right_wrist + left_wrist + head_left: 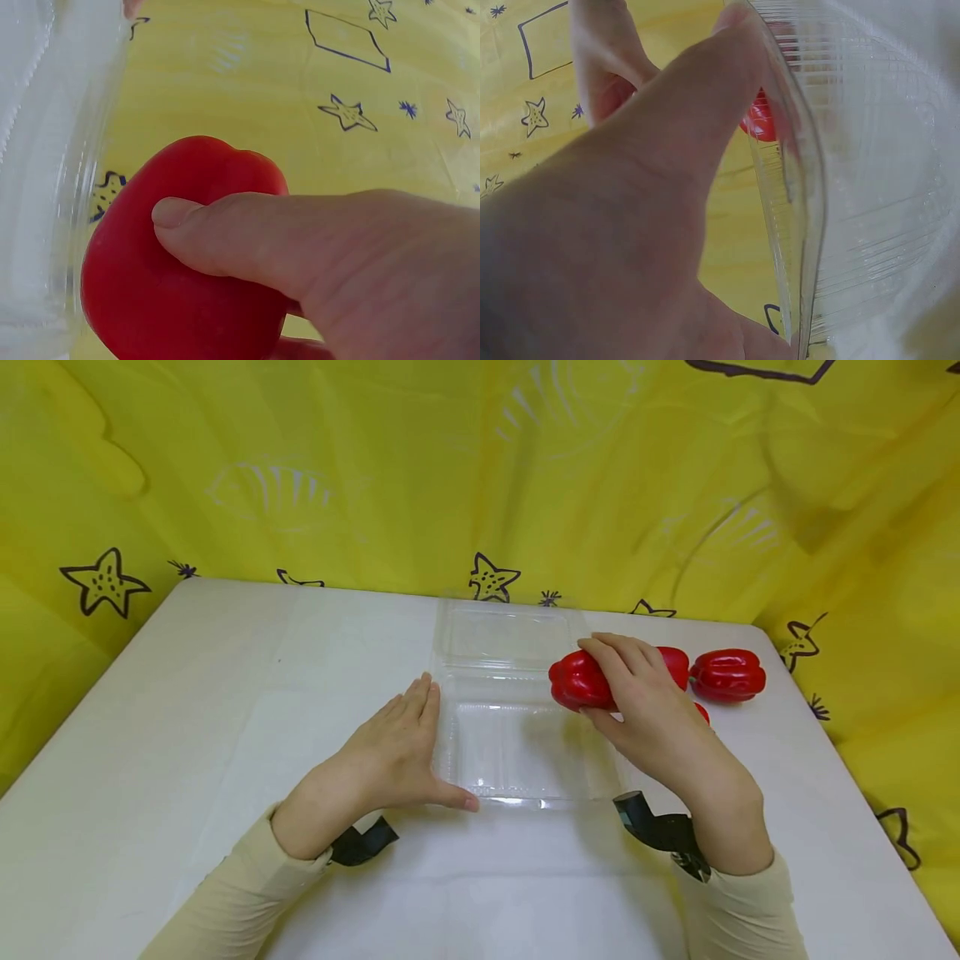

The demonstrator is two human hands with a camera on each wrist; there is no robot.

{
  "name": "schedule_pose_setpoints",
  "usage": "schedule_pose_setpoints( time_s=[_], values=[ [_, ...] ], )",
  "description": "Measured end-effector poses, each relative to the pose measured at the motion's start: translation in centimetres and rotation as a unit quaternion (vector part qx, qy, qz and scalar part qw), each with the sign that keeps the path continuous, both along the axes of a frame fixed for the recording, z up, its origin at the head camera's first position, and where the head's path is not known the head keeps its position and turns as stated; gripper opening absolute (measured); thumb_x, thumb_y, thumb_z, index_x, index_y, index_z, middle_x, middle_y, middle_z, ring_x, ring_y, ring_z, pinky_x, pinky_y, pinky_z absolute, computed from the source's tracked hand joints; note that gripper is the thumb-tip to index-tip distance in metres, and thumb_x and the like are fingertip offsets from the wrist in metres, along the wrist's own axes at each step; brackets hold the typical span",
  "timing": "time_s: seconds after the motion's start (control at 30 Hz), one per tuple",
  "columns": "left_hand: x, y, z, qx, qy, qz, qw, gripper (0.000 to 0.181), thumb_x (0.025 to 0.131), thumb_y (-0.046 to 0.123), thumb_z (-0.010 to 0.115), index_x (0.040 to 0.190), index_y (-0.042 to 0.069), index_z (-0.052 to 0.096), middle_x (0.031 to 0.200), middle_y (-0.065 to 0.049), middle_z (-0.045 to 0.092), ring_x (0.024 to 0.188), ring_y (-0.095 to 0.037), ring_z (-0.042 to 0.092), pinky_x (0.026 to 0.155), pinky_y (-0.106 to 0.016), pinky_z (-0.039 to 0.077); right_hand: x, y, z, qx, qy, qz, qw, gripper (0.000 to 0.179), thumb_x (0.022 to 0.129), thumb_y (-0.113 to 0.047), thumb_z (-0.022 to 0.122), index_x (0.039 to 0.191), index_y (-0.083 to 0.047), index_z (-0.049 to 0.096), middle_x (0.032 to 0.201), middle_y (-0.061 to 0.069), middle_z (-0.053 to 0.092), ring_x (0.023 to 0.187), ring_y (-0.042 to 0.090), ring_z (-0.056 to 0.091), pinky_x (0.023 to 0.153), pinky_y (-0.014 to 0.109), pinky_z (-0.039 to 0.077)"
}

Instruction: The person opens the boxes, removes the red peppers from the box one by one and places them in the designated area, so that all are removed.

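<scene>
A clear plastic clamshell container [517, 752] lies unfolded on the white table, its lid half [510, 639] toward the back. Along the container's left side rests my left hand [393, 756], fingers straight and thumb stretched out at the front left corner. In the left wrist view, that thumb lies against the container's rim [814, 195]. My right hand [652, 702] grips a red bell pepper [581, 681] above the container's right edge. The right wrist view shows the thumb pressed on the pepper [187, 307]; the other fingers are mostly hidden behind it.
To the right of the container, another red bell pepper [727, 675] lies on the white table [135, 760]. Further red peppers [675, 665] are partly hidden behind my right hand. A yellow patterned curtain [420, 485] hangs along the table's back and sides.
</scene>
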State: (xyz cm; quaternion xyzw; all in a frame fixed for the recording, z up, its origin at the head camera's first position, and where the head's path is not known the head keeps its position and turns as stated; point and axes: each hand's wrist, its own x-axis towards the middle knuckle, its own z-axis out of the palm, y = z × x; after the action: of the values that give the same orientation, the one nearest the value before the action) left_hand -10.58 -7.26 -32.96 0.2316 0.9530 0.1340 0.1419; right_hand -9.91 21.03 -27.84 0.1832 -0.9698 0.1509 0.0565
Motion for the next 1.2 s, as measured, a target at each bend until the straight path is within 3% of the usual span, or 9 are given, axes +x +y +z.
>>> schedule_pose_setpoints(
  time_s=[0.2, 0.43, 0.63, 1.2],
  values=[
    [-0.1, 0.1, -0.1, 0.003, 0.002, -0.001, 1.0000, 0.143, 0.062, 0.078, 0.075, 0.155, -0.009, 0.010, 0.165, -0.025, 0.005, 0.154, -0.036, 0.010, 0.125, -0.049, 0.017, 0.1, 1.6, 0.4, -0.015, 0.019, -0.012, 0.9996, 0.077, 0.081, -0.003, 0.078, 0.148, -0.009, 0.041, 0.149, 0.017, 0.041, 0.138, 0.041, 0.032, 0.101, 0.065, 0.045],
    [-0.1, 0.2, -0.1, 0.006, 0.003, -0.003, 1.0000, 0.143, 0.062, 0.079, 0.074, 0.155, -0.009, 0.009, 0.165, -0.024, 0.005, 0.154, -0.035, 0.010, 0.125, -0.048, 0.017, 0.2, 3.6, 1.0, 0.009, 0.001, -0.049, 0.9987, 0.083, 0.079, -0.006, 0.080, 0.150, -0.010, 0.037, 0.153, 0.017, 0.036, 0.140, 0.041, 0.028, 0.093, 0.070, 0.048],
    [0.0, 0.0, -0.1, 0.003, 0.004, -0.003, 1.0000, 0.143, 0.062, 0.079, 0.074, 0.155, -0.009, 0.010, 0.165, -0.025, 0.005, 0.154, -0.036, 0.011, 0.125, -0.049, 0.018, 0.3, 4.6, 0.6, 0.015, -0.009, -0.060, 0.9980, 0.087, 0.079, -0.006, 0.081, 0.152, -0.011, 0.034, 0.154, 0.018, 0.034, 0.141, 0.042, 0.026, 0.088, 0.072, 0.048],
    [0.0, 0.0, 0.0, 0.005, 0.001, -0.002, 1.0000, 0.143, 0.063, 0.078, 0.075, 0.155, -0.009, 0.009, 0.165, -0.026, 0.005, 0.154, -0.037, 0.011, 0.125, -0.049, 0.017, 0.4, 8.1, -0.5, -0.027, 0.002, -0.090, 0.9956, 0.080, 0.078, 0.004, 0.077, 0.147, 0.000, 0.037, 0.147, 0.028, 0.037, 0.132, 0.049, 0.027, 0.087, 0.072, 0.047]
  ],
)
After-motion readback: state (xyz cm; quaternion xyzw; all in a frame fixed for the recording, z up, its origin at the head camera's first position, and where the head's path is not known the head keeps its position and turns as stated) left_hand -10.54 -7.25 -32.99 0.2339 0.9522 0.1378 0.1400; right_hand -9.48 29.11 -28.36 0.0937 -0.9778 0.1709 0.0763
